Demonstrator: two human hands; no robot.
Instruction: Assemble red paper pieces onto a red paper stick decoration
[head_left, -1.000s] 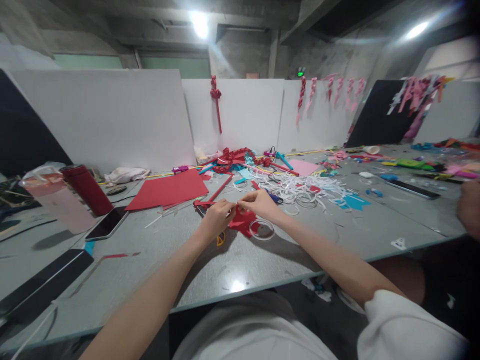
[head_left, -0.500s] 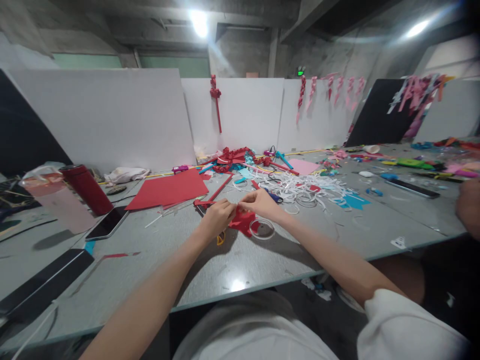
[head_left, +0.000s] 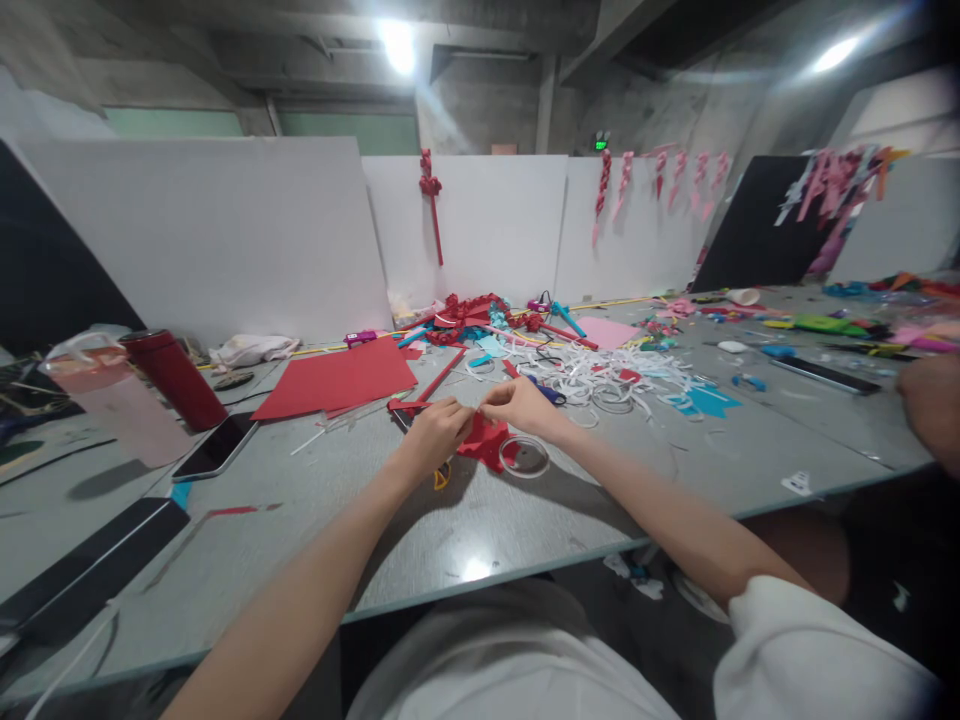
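Observation:
My left hand (head_left: 441,432) and my right hand (head_left: 517,404) meet over the table with their fingertips nearly touching. Both are closed in a pinch around a small piece that is mostly hidden; a bit of red shows between them. Just below and behind the fingers lie red paper pieces (head_left: 489,446). A clear ring of tape or strip (head_left: 524,457) rests beside them, under my right wrist. Under my left hand, yellow scissor handles (head_left: 442,476) stick out. A folded red strip (head_left: 409,406) lies left of my left fingers.
Red sheets (head_left: 341,378), a phone (head_left: 215,446), a red flask (head_left: 174,380) and a pink bottle (head_left: 124,405) stand or lie at left. White curled strips (head_left: 600,380) heap behind my right hand. Another person's hand (head_left: 930,405) is at the right edge.
My hands have barely moved. The other person's hand at the right edge has shifted slightly to the left.

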